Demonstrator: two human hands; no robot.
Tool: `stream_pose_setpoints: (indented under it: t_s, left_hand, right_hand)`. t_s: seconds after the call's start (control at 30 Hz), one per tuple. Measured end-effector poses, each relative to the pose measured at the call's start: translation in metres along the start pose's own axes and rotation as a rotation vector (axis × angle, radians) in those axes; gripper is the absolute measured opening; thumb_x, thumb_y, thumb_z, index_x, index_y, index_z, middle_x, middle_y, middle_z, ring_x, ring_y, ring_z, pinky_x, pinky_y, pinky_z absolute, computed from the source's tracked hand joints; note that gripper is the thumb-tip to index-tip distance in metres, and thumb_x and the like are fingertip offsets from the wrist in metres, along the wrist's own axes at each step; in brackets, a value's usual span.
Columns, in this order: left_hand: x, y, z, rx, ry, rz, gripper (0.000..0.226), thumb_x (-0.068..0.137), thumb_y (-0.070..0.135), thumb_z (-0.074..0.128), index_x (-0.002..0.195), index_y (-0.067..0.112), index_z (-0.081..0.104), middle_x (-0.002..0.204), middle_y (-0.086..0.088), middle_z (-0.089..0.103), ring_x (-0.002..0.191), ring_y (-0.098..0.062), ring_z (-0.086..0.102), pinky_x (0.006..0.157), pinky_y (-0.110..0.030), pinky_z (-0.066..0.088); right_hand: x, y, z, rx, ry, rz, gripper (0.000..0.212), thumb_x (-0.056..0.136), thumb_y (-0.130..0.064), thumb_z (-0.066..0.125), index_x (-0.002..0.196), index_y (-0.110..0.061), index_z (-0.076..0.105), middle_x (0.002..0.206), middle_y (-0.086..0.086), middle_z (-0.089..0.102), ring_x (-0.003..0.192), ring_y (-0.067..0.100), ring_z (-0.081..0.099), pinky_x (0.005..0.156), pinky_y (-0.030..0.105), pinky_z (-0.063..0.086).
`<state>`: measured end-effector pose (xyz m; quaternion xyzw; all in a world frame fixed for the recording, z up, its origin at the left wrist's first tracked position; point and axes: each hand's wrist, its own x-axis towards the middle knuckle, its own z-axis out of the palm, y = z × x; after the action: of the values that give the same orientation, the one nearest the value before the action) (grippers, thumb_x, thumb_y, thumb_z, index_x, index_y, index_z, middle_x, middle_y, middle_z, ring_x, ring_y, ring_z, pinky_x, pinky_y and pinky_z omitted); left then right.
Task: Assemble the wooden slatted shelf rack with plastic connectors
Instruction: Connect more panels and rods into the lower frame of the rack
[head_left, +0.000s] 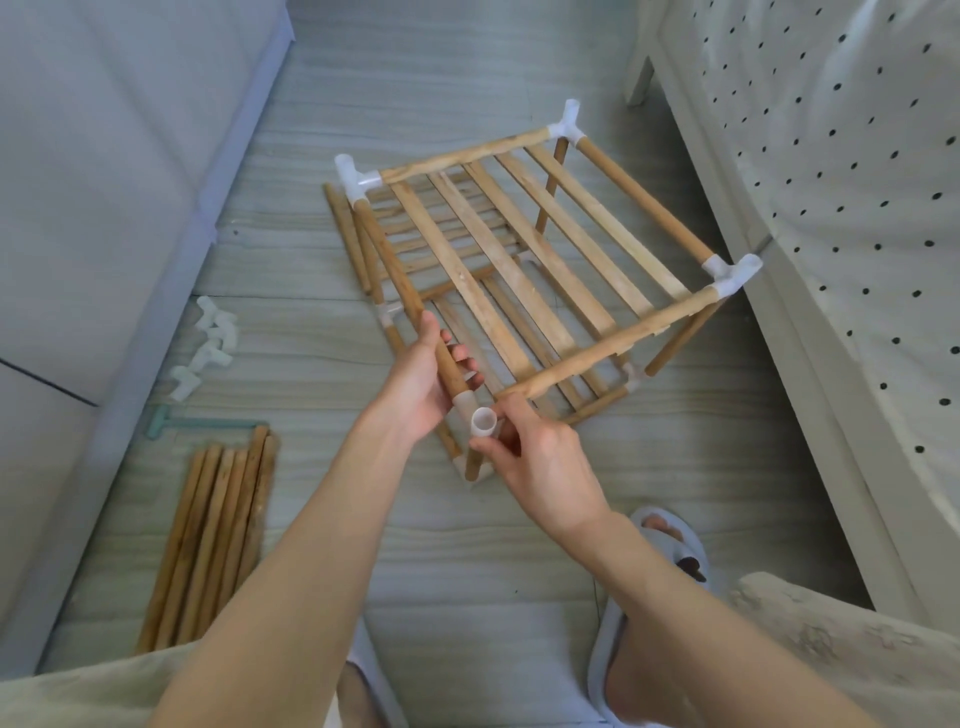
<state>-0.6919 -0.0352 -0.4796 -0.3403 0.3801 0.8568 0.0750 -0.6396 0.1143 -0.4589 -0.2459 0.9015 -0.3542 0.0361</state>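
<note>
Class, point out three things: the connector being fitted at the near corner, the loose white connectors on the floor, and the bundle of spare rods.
near-corner connector (482, 422), head view, open socket rim.
loose connectors (210, 349), head view, pile's middle.
spare rods (208, 540), head view, mid-length.

Both forearms outstretched, left hand (415, 379) curled in a grip, right hand (540, 462) pinching.

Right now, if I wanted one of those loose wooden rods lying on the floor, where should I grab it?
Probably at the far end of the loose rods, coming from above. They lie flat, packed side by side, near ends hidden behind the knee, and the far tips stagger, so one can be pinched alone.
</note>
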Motion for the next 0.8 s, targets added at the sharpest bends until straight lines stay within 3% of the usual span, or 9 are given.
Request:
stream_pose_setpoints:
  t_s: [0.13,0.23,0.33,0.4,0.5,0.6,0.67,0.73,0.8]
  left_hand:
    - [-0.009,-0.011,0.001,0.058,0.003,0.002,0.039,0.094,0.052,0.040,0.087,0.015,0.048,0.058,0.002,0.051,0.060,-0.017,0.052,0.069,-0.032,0.049]
    - [-0.019,-0.021,0.000,0.099,0.029,-0.007,0.038,0.093,0.053,0.044,0.088,0.016,0.052,0.062,0.002,0.053,0.058,-0.014,0.055,0.066,-0.030,0.051]
    - [-0.029,-0.028,-0.002,0.181,0.053,0.013,0.038,0.094,0.052,0.044,0.088,0.016,0.055,0.062,0.004,0.057,0.056,-0.011,0.058,0.058,-0.027,0.050]
    - [-0.037,-0.032,-0.003,0.236,0.049,0.043,0.036,0.095,0.051,0.042,0.090,0.018,0.056,0.064,0.006,0.063,0.060,-0.008,0.062,0.056,-0.026,0.048]
    - [-0.046,-0.038,-0.004,0.405,0.024,0.092,0.035,0.096,0.052,0.038,0.090,0.023,0.056,0.087,0.010,0.064,0.085,-0.007,0.061,0.074,-0.025,0.046]
    - [-0.056,-0.046,-0.006,0.569,-0.033,0.134,0.041,0.093,0.062,0.028,0.088,0.030,0.054,0.096,0.013,0.060,0.102,-0.009,0.056,0.094,-0.030,0.040]
    - [-0.062,-0.054,-0.012,0.576,-0.077,0.208,0.056,0.084,0.071,0.031,0.109,0.027,0.053,0.108,0.014,0.059,0.111,-0.006,0.053,0.102,-0.031,0.038]
    - [-0.066,-0.064,-0.022,0.546,-0.124,0.312,0.092,0.070,0.074,0.048,0.145,0.028,0.021,0.117,0.019,0.058,0.116,0.003,0.051,0.100,-0.023,0.038]
    - [-0.069,-0.069,-0.026,0.609,-0.196,0.406,0.105,0.066,0.061,0.065,0.146,0.043,0.000,0.126,0.017,0.053,0.120,0.003,0.048,0.091,-0.014,0.040]
  right_hand:
    - [-0.001,0.000,-0.004,0.034,-0.029,0.025,0.020,0.086,-0.022,0.066,0.097,-0.009,0.055,0.068,-0.008,0.053,0.068,0.023,0.059,0.063,0.036,0.046]
    - [-0.001,-0.001,-0.005,0.135,-0.055,0.082,0.015,0.086,-0.018,0.064,0.098,-0.010,0.058,0.070,-0.001,0.059,0.069,0.019,0.058,0.067,0.032,0.048]
    - [0.001,-0.001,-0.014,0.448,-0.147,0.292,0.015,0.088,-0.008,0.057,0.101,-0.012,0.064,0.073,0.005,0.064,0.069,0.018,0.061,0.066,0.029,0.051]
    - [0.004,0.002,-0.021,0.664,-0.104,0.486,0.014,0.090,-0.008,0.052,0.096,-0.008,0.064,0.064,0.003,0.064,0.055,0.013,0.060,0.051,0.022,0.048]
    - [0.015,0.010,-0.030,0.665,0.047,0.762,0.026,0.093,-0.032,0.053,0.082,-0.009,0.060,0.064,0.004,0.062,0.048,0.013,0.056,0.045,0.022,0.045]
    - [0.028,0.017,-0.031,0.659,-0.056,0.908,0.037,0.089,-0.046,0.056,0.092,-0.009,0.060,0.077,0.006,0.062,0.060,0.016,0.058,0.054,0.027,0.048]
    - [0.036,0.019,-0.027,0.803,-0.120,0.950,0.035,0.089,-0.045,0.058,0.089,-0.010,0.063,0.077,0.005,0.063,0.065,0.017,0.059,0.054,0.027,0.048]
    - [0.043,0.021,-0.024,0.936,-0.143,0.977,0.029,0.087,-0.040,0.062,0.081,-0.012,0.062,0.076,0.004,0.062,0.069,0.017,0.059,0.055,0.028,0.047]
    - [0.048,0.023,-0.020,1.014,-0.132,1.000,0.022,0.087,-0.031,0.065,0.078,-0.012,0.059,0.072,0.003,0.060,0.067,0.016,0.056,0.055,0.028,0.046]
